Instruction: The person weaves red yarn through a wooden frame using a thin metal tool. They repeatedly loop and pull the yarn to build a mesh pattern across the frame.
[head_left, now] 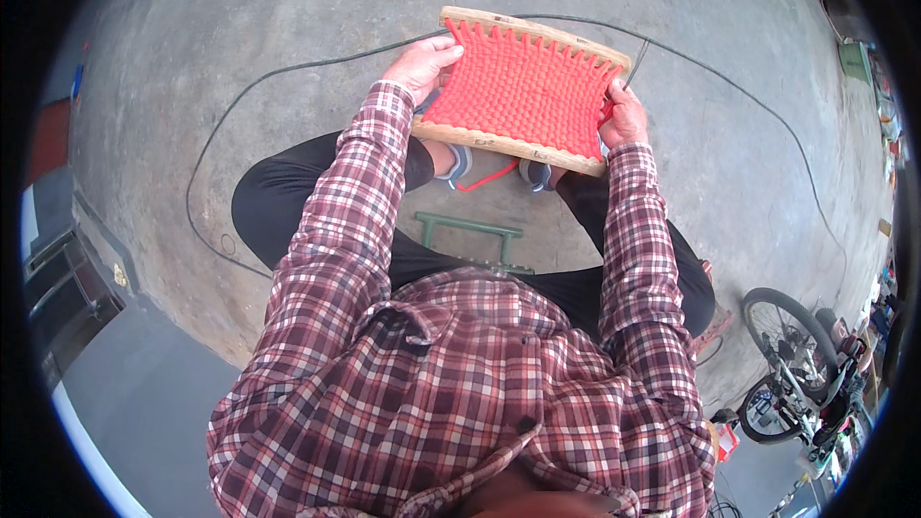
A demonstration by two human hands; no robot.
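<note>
Red woven frame [523,86]; long axis left-to-right, right end slightly nearer; both hands [420,67] [626,117] grip its ends

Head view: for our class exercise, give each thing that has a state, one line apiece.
Red weaving: stretched between wooden bars, held raised
Left hand: closed on the weaving's left edge
Right hand: closed on its right edge
Red strand: slack, curved
Black cable: uncoiled across the floor
Shirt sleeves: down to the wrists

The red woven frame [523,91] partly hides the shoes [461,164], and some fingers of the left hand [420,67] vanish behind it. I can't make out the small clutter [883,129] along the far right edge.
</note>
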